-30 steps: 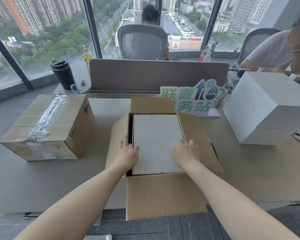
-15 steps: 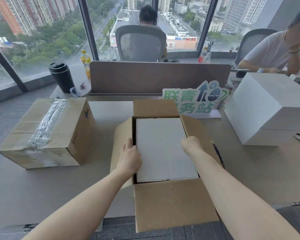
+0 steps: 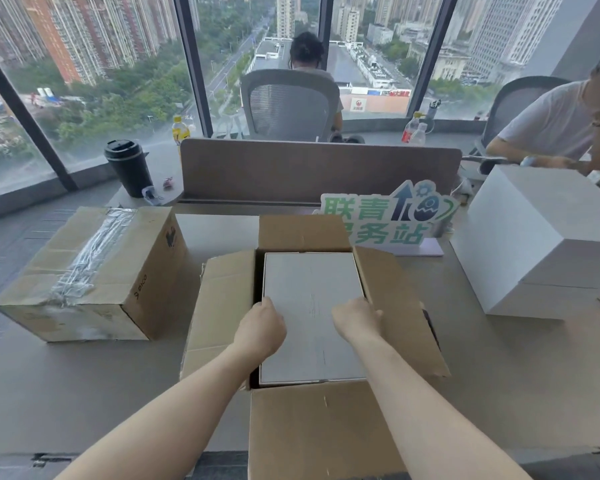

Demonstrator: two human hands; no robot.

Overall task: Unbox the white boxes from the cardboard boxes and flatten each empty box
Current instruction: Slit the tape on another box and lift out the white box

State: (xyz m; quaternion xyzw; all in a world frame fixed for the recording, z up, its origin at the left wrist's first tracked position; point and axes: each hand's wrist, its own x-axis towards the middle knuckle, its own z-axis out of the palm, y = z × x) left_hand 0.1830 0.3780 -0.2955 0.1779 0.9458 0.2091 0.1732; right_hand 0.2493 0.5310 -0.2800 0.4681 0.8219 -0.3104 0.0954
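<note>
An open cardboard box (image 3: 395, 306) stands in front of me with all flaps spread out. A white box (image 3: 312, 292) fills its inside, top face showing. My left hand (image 3: 262, 329) sits at the white box's left edge, fingers curled down into the gap beside the cardboard wall. My right hand (image 3: 357, 320) is at the right edge, fingers tucked down into the gap there. The fingertips of both hands are hidden. A second cardboard box (image 3: 94, 271), taped shut, stands to the left. A large white box (image 3: 541, 237) stands free on the table at the right.
A green and white sign (image 3: 385, 216) stands behind the open box. A brown divider panel (image 3: 319, 168) runs across the table's back. A black tumbler (image 3: 127, 168) is at back left. Two people sit beyond, one straight ahead, one at far right.
Both hands have shifted from lying on top of the white box to its side edges, fingers going down into the gaps. The left flap has been pushed outward.
</note>
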